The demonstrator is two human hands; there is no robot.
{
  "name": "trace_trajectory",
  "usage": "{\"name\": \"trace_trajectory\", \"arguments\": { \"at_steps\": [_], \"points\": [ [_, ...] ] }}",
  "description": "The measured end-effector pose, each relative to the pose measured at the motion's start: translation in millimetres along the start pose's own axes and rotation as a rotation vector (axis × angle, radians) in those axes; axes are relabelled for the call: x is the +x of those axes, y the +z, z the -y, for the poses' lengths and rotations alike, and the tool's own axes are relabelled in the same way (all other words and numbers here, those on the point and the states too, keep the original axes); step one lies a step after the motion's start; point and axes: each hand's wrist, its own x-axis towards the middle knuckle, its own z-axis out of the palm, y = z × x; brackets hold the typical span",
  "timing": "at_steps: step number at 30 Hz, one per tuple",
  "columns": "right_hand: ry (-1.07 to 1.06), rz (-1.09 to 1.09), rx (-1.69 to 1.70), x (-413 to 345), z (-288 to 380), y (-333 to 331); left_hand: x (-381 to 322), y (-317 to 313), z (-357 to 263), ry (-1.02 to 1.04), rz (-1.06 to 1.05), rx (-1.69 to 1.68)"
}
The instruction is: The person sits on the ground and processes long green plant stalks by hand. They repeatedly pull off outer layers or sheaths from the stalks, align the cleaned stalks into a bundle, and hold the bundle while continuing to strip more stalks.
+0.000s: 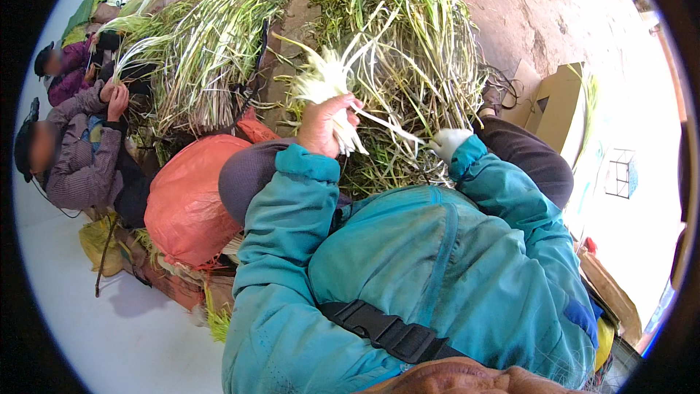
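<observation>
My bare left hand (320,128) grips a bunch of pale leafy stalks (324,79), with white ends poking out below the fist. To its right, my right hand (449,144) wears a white glove. Its fingertips are closed on the end of a single white stalk (389,125), which stretches across from beside my left hand. Beneath and beyond both hands lies a large heap of green and yellowish long-leaved stalks (404,49), partly covered by my hands and sleeves.
A second heap of stalks (219,60) lies to the left, where two people sit; the nearer person's hands (115,97) hold stalks. A full red woven sack (191,197) rests against my left knee. Cardboard (555,104) stands beyond my right knee.
</observation>
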Motion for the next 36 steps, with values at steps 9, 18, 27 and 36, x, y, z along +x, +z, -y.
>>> {"name": "trace_trajectory", "arguments": {
  "at_steps": [9,18,27,36],
  "points": [
    [0.021,0.461,0.045,-5,-28,31,-17,-20,-69,0.142,-0.100,-0.233],
    [-0.050,0.591,0.327,-1,-23,46,-27,-38,-110,0.457,-0.097,-0.345],
    [-0.662,-0.123,0.702,46,59,-20,-12,-33,-87,0.239,0.035,-0.485],
    [-0.225,0.567,1.244,24,25,29,-6,-77,-111,0.438,-0.266,-0.458]
  ]
}}
